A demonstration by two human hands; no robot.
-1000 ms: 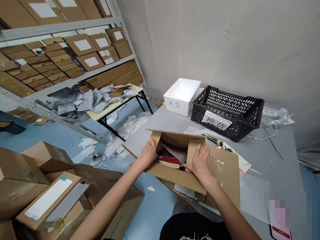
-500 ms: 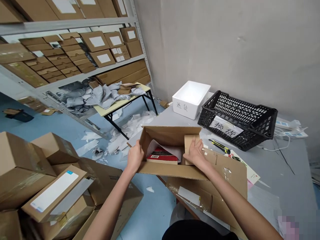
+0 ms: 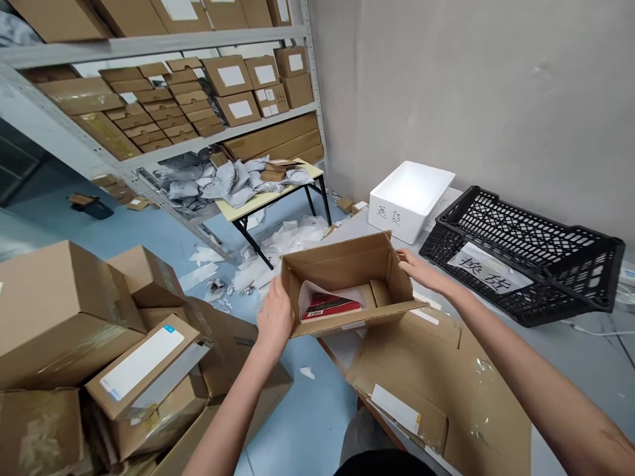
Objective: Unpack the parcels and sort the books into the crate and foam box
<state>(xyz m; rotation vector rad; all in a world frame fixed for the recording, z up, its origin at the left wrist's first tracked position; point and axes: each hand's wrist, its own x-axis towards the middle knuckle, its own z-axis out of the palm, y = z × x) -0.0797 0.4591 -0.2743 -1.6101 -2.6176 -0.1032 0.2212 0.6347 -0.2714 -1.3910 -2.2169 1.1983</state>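
An open cardboard box (image 3: 337,263) is held up in front of me, tilted so that its inside faces me. My left hand (image 3: 275,316) grips its left wall. The fingers of my right hand (image 3: 421,270) are closed on its right wall near the top corner. Inside lies a red and black item with a barcode (image 3: 333,307), perhaps a book or flat pack, partly wrapped in a thin white sheet (image 3: 308,289). Beneath the box, a larger piece of opened cardboard (image 3: 446,357) with clear tape and a white label rests at the table edge.
A white foam box (image 3: 397,215) and a black plastic crate (image 3: 526,264) with a paper sign stand on the grey table. Stacked cartons (image 3: 54,311) rise on my left. Behind are a shelf rack (image 3: 208,132), a small table with grey parcels (image 3: 233,182) and paper scraps on the floor.
My right hand has left the inner flap and moved to the box's outer right wall. The box is now tilted, its right side higher. The view has turned left.
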